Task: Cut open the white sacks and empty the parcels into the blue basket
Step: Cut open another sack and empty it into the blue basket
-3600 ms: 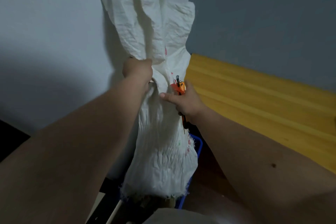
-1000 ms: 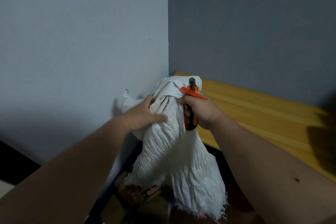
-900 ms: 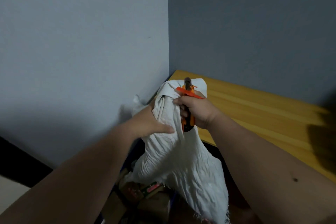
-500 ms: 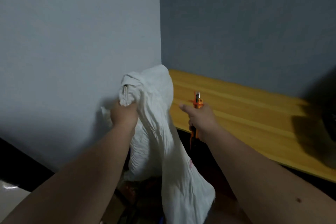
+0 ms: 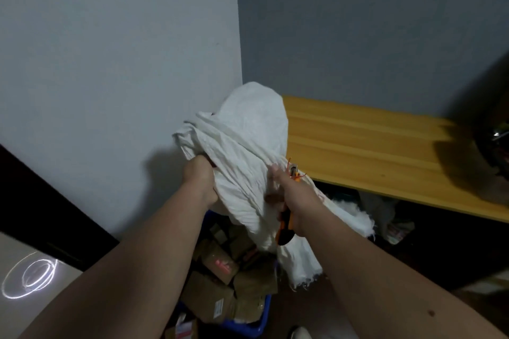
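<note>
A limp, crumpled white sack (image 5: 245,151) is bunched up in front of me above the blue basket (image 5: 248,329). My left hand (image 5: 199,181) is shut on the sack's left folds. My right hand (image 5: 281,190) presses against the sack's right side while gripping an orange and black utility knife (image 5: 286,231), its tip sticking up past my fingers. The sack's frayed open end (image 5: 303,272) hangs down by the basket. Several brown cardboard parcels (image 5: 220,275) fill the basket below.
A yellow wooden bench or shelf (image 5: 371,151) runs along the grey wall on the right, with bags and white stuffing (image 5: 355,215) underneath it. A dark object (image 5: 493,151) sits at the right edge. White wall on the left, pale floor at lower left.
The sack was held high and stretched out, then gathered down into a bundle. My right hand, apart from it half a second ago, is back against the sack.
</note>
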